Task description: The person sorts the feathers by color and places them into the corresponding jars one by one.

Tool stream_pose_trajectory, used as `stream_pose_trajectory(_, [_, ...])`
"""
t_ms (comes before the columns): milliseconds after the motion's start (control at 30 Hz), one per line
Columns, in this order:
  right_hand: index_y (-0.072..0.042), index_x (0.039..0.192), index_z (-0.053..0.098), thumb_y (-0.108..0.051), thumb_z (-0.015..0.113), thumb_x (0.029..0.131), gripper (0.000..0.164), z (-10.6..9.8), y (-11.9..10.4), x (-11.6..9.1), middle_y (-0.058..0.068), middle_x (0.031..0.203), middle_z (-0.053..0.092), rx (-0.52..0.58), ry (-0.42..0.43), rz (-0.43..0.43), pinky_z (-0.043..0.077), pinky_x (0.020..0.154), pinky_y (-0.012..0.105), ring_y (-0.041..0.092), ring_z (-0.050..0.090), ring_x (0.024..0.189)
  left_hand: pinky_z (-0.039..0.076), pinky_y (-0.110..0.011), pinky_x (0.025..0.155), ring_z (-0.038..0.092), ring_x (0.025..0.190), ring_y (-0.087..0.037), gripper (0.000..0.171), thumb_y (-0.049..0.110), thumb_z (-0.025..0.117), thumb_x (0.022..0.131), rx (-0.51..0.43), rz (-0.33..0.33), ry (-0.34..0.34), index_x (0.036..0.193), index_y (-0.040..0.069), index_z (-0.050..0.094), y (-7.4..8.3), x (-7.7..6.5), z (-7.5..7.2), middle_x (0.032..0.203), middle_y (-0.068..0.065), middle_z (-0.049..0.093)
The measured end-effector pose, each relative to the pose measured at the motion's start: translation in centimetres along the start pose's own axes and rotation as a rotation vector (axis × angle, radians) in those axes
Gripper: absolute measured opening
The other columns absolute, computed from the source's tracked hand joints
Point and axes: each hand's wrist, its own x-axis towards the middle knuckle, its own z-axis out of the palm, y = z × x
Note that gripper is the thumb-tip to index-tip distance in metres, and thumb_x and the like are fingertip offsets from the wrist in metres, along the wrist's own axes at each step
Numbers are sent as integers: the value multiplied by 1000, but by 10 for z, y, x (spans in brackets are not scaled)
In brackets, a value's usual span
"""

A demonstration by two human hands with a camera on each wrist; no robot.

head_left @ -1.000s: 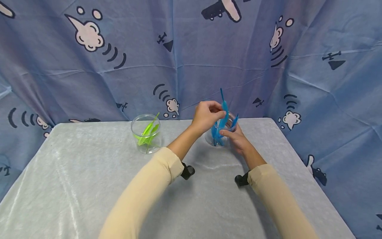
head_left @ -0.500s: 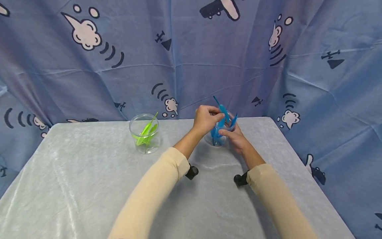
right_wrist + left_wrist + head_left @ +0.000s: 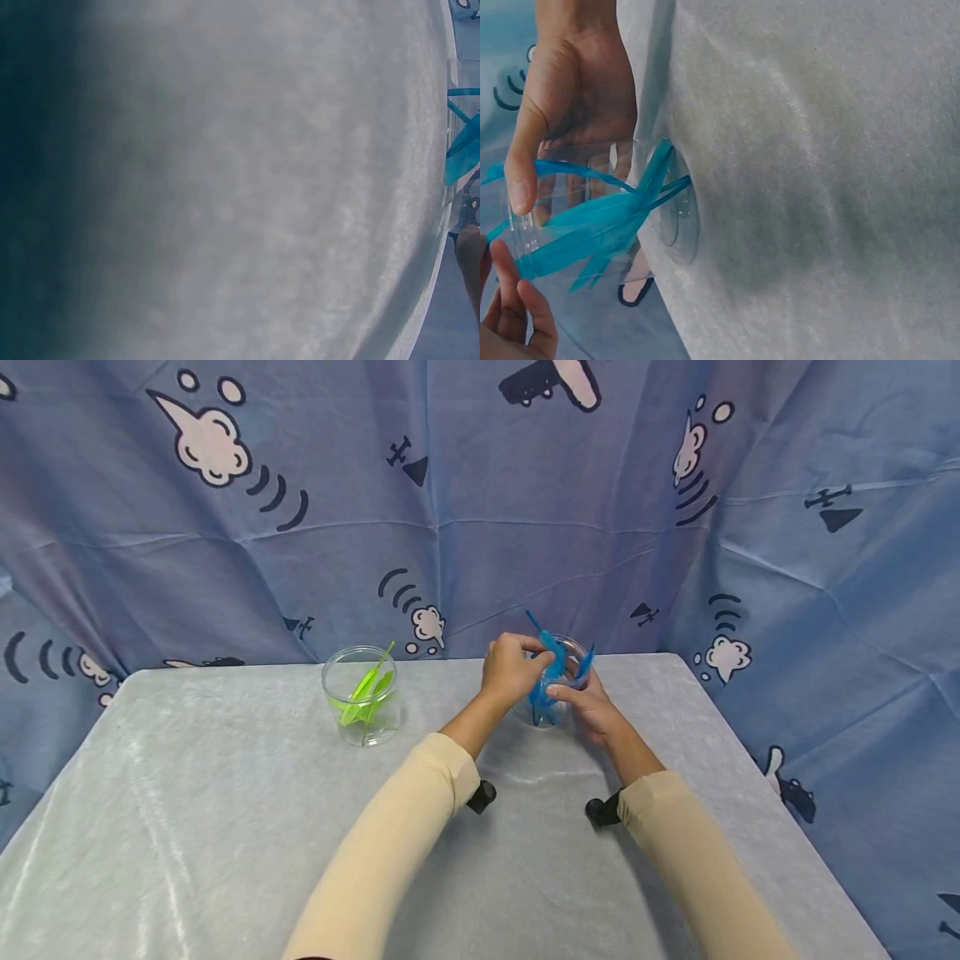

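My left hand (image 3: 510, 672) pinches a bright blue feather (image 3: 555, 656), its thin quill sticking up above the fingers. The feather's lower part reaches into a clear plastic cup (image 3: 551, 720) at the back right of the table. Around the cup's far side and rim curls my right hand (image 3: 596, 706), thumb in front. Several blue feathers (image 3: 607, 206) lie criss-crossed inside, seen through the wall in the left wrist view; one tip (image 3: 587, 662) pokes over the rim. At the right wrist view's edge, only a strip of cup, blue feather (image 3: 466, 146) and a bit of hand show.
A second clear cup (image 3: 384, 727) stands to the left near the back edge, holding several lime-green feathers (image 3: 366, 693). Pale grey cloth covers the table (image 3: 225, 810). Behind it hangs a blue patterned curtain (image 3: 495, 468).
The left hand has come down and slightly left, lowering the pinched blue feather deeper into the cup and tilting its top leftward. My right hand stays on the cup.
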Motion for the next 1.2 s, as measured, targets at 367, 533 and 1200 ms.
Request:
stream_pose_trajectory(367, [-24, 160, 12, -7, 63, 94, 85, 3, 0, -1, 7, 166, 13, 24, -1, 9, 7, 121, 52, 29, 11, 152, 36, -23, 47, 46, 48, -10, 21, 26, 70, 95, 67, -29, -61, 108, 11, 78, -3, 0, 2, 112, -3, 73])
stream_pose_trajectory(533, [-21, 160, 11, -2, 59, 94, 83, 3, 1, -1, 10, 166, 14, 56, -20, -24, 8, 121, 50, 30, 13, 151, 44, -25, 59, 60, 73, -12, 20, 25, 70, 95, 120, -13, -103, 110, 13, 78, -3, -1, 1, 116, -2, 72])
stream_pose_trajectory(1200, [-21, 160, 12, -2, 58, 94, 82, -1, 3, 0, 10, 166, 13, 43, -43, -61, 8, 120, 54, 32, 6, 152, 54, -34, 86, 64, 108, -19, 19, 22, 70, 94, 258, 229, -89, 110, 14, 77, 2, 0, -14, 118, -1, 69])
